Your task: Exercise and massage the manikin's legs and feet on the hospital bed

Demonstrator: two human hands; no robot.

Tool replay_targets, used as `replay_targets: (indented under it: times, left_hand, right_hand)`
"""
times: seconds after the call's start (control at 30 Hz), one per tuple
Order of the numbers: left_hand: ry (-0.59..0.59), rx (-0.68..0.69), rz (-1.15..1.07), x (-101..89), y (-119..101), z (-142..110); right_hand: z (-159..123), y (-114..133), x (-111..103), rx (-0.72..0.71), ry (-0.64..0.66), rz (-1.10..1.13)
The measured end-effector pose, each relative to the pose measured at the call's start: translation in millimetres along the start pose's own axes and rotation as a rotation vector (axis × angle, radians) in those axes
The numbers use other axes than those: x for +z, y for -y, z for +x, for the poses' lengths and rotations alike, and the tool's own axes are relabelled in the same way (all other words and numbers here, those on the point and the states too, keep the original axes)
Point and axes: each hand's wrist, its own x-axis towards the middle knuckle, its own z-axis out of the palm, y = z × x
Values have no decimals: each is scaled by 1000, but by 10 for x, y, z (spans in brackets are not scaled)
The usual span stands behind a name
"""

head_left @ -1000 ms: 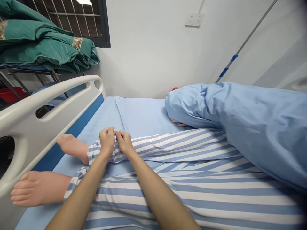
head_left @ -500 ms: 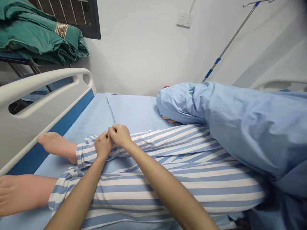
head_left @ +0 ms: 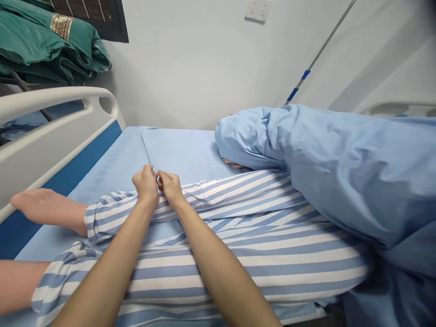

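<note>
Left hand [head_left: 146, 185] raised, right hand [head_left: 171, 187] alongside, both curled, striped trousers [head_left: 235, 200] beneath

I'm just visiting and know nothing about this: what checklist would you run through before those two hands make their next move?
1. Bare left hand and bare right hand both in view: ok, close together, fingers curled.
2. Hands gripping the blue-and-white striped cloth trousers: cannot tell; they are over the far leg, but their curled fingers hide any grip.
3. Light-blue fabric quilt away from both hands: ok, bunched toward the picture's right.
4. Bare far foot visible beyond its cuff: ok.
5. Near foot visible: not ok; only the bare near ankle shows at the picture's left edge.
</note>
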Motion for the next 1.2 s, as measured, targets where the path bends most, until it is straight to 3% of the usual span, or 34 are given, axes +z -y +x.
replay_targets:
  times: [0.07, 0.17, 0.23, 0.37, 0.43, 0.53, 0.73, 0.87, 0.93, 1.03, 1.2]
  left_hand:
    - [-7, 109, 164, 67, 109, -82]
    - [17, 271, 369, 40, 283, -129]
    - [27, 285, 405, 2, 346, -105]
    - [96, 332, 511, -20, 364, -54]
    - [136, 351, 573, -10, 359, -68]
    - [135, 305, 627, 7, 353, -131]
    - [91, 281, 706, 180, 160, -213]
    - [131, 292, 324, 498, -75, -187]
    - [122, 258, 105, 632, -90, -181]
    - [24, 201, 1, 698, 65, -181]
    - [-38, 253, 124, 573, 334, -160]
  right_hand:
    - [15, -23, -28, -5, -53, 57]
    - [29, -35, -37, -53, -93, -30]
    - [35, 29, -35, -43, -86, -230]
    - [25, 269, -100, -124, -18, -857]
    - [5, 316, -177, -180, 21, -988]
    - [-24, 214, -296, -172, 27, -855]
    - [38, 10, -414, -154, -118, -447]
    - [119, 65, -486, -15, -174, -127]
    - [139, 81, -522, 38, -177, -36]
    - [142, 61, -552, 29, -192, -41]
    - [147, 15, -525, -37, -181, -244]
